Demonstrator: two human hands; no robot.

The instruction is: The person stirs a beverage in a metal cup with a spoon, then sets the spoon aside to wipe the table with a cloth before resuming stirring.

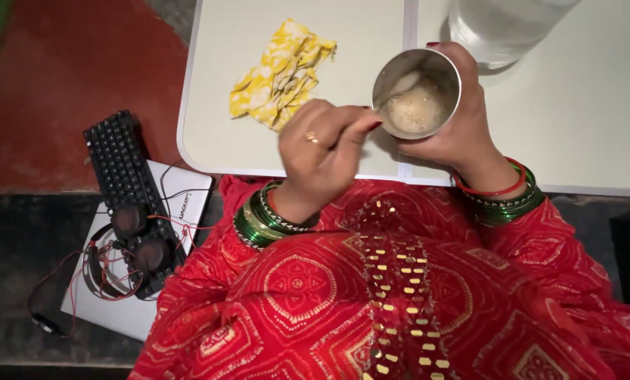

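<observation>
Over the white table point(575, 105), near its front edge, your right hand point(462, 127) holds a round, shiny metal cup point(417, 93), with the fingers curled around its side. Grainy, pale, wet-looking food sits in the bottom. Your left hand point(322, 144) pinches the thin handle of a metal spoon point(399, 88) between thumb and fingertips (the other fingers are tucked in), and the bowl of the spoon is down inside the cup. Just to the left lies a crumpled yellow and white cloth point(283, 74). A clear plastic jar point(501, 24) stands behind the cup.
</observation>
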